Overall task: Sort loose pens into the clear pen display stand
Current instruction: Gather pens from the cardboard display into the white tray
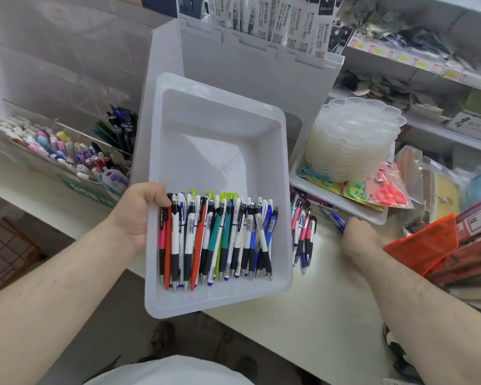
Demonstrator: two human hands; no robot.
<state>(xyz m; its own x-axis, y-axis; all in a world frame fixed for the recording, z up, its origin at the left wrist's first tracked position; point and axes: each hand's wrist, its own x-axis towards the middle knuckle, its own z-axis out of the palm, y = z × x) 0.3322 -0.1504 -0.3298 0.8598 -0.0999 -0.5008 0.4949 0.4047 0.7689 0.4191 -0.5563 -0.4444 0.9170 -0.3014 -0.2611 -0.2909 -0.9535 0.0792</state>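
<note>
My left hand (139,215) grips the left rim of a white plastic tray (222,118), thumb over the edge. Inside the tray's near half lies a row of several pens (217,240), side by side with tips toward me. To the tray's right, a few loose pens (303,234) lie on the white counter (303,315). My right hand (358,234) rests on the counter with fingers curled round a blue pen (338,220). The clear pen display stand (67,126) stands at the left, its compartments holding several pens.
A white box (261,65) of packaged refills stands behind the tray. At the right, another white tray (345,209) carries a stack of clear palettes (353,143) and packaged scissors (389,190). Orange and red packs (428,243) sit at the far right, shelves behind.
</note>
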